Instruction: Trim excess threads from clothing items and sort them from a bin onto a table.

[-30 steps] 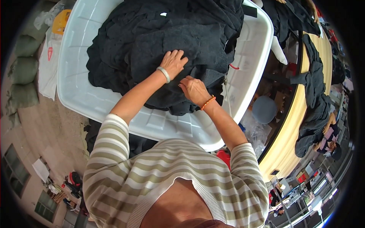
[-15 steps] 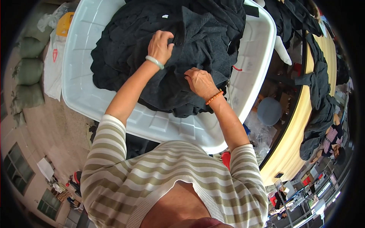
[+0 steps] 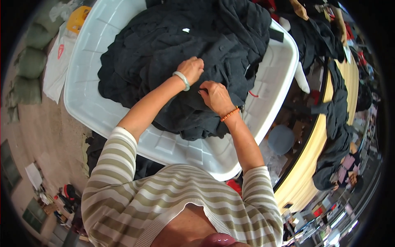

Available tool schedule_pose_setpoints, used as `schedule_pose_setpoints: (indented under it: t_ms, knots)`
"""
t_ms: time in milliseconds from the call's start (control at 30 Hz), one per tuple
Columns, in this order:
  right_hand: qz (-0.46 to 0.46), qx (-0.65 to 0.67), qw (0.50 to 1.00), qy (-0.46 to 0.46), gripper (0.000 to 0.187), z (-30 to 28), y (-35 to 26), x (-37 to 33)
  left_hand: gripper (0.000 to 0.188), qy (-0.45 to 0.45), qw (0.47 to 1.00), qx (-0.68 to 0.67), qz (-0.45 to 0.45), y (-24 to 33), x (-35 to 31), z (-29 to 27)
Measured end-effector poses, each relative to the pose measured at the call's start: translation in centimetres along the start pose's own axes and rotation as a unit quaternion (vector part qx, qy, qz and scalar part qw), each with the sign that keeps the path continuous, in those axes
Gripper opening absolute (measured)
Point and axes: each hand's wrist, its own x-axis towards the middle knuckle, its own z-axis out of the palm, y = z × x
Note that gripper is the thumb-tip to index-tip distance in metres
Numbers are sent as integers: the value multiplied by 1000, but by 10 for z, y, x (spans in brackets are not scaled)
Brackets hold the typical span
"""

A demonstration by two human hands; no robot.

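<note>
A heap of dark knitted garments (image 3: 144, 53) fills much of a large white plastic tub (image 3: 84, 113) in front of me. My left hand (image 3: 191, 70), with a pale bangle at the wrist, is closed on a black knitted garment (image 3: 177, 113) near the middle of the heap. Just to its right and nearer me, my right hand (image 3: 217, 96), wearing an orange bead bracelet, has its fingers curled against the same dark cloth. Its thumb bends inward, and the pinched fabric is mostly hidden under the fingers. A small white tag (image 3: 186, 30) shows farther back on the heap.
To the right stands a wooden-topped table (image 3: 298, 181) with dark garments (image 3: 335, 136) along it, and a round grey stool (image 3: 281, 140) beside it. Another person's hand (image 3: 299, 9) is at the far right. A white sack (image 3: 59, 61) and a yellow container (image 3: 79, 19) lie left of the tub.
My left hand has moved right and toward me, closer to my right hand, and its fingers have closed more. The cloth between them has shifted. The whole view has tilted slightly.
</note>
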Motion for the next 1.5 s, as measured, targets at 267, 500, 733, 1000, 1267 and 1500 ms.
schedule_pose_setpoints:
  t_ms: [267, 500, 733, 1000, 1267, 1500]
  knots:
    - [36, -8, 999, -9, 16, 12, 13, 5, 12, -37, 981, -156, -108, 0, -3, 1]
    - [50, 42, 998, 24, 16, 8, 11, 12, 11, -53, 946, -277, -160, -3, -5, 8]
    - [103, 11, 989, 101, 21, 14, 7, 16, 5, -120, 849, -469, -210, -13, -11, 9]
    - [37, -39, 996, 68, 32, 14, 12, 10, 11, -175, 828, -462, -266, -11, -16, 1]
    - [28, 45, 997, 63, 20, 10, 22, 11, 23, -45, 973, -223, 36, 4, -43, -13]
    - [66, 92, 992, 54, 26, 10, 28, 9, 10, 22, 978, -161, 130, -1, -38, -8]
